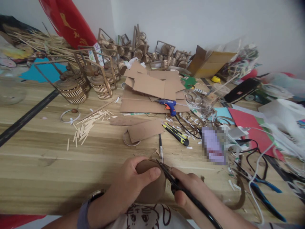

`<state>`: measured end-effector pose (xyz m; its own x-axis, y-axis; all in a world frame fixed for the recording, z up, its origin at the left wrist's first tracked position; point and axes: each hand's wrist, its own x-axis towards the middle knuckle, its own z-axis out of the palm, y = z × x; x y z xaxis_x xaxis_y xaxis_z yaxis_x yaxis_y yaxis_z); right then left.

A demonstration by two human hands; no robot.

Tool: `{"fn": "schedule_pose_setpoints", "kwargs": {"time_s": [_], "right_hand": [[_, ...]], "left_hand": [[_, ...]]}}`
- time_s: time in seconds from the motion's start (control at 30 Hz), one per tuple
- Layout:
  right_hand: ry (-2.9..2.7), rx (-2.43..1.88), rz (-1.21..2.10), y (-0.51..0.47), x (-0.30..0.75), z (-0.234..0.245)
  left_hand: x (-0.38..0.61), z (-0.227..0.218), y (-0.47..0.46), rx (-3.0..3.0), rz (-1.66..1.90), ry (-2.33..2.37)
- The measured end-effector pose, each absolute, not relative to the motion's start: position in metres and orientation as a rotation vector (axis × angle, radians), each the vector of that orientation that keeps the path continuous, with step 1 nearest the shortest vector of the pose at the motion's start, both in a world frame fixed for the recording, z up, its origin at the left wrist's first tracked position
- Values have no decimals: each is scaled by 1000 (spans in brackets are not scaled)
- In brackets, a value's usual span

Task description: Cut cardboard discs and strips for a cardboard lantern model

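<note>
Low at the front of the table, my left hand [130, 179] grips a rounded piece of brown cardboard [152, 189], thumb on top and fingers mostly hidden beneath. My right hand [190, 183] is closed around black-handled scissors [170, 176]. Their blades meet the cardboard's upper right edge, where a thin offcut curls up. Just beyond lie a black-and-white pen [161, 149] and a cardboard strip [145, 130] resting over a pale ring [127, 141]. A yellow-and-black utility knife [176, 133] lies further right.
Small wooden sticks [83, 128] are scattered at left, before several lidded bamboo baskets [71, 90]. Cardboard sheets [154, 84] and a blue glue gun [169, 105] lie mid-table. Blue-handled pliers [262, 190], a white cable [256, 175] and paper scraps crowd the right.
</note>
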<state>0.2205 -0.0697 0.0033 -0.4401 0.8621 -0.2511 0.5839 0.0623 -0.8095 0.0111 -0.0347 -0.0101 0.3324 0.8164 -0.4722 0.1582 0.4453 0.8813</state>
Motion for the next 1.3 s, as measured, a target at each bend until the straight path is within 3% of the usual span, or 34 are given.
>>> {"fn": "schedule_pose_setpoints", "kwargs": {"time_s": [0.3, 0.6, 1.3], "right_hand": [[-2039, -1477, 1414, -71, 229, -10], [-1992, -1626, 1321, -69, 217, 13], [-2010, -1588, 1388, -68, 222, 12]], "left_hand": [[10, -5, -32, 1057, 540, 1119], [8, -7, -30, 1123, 487, 1084], [6, -4, -28, 1105, 430, 1072]]}}
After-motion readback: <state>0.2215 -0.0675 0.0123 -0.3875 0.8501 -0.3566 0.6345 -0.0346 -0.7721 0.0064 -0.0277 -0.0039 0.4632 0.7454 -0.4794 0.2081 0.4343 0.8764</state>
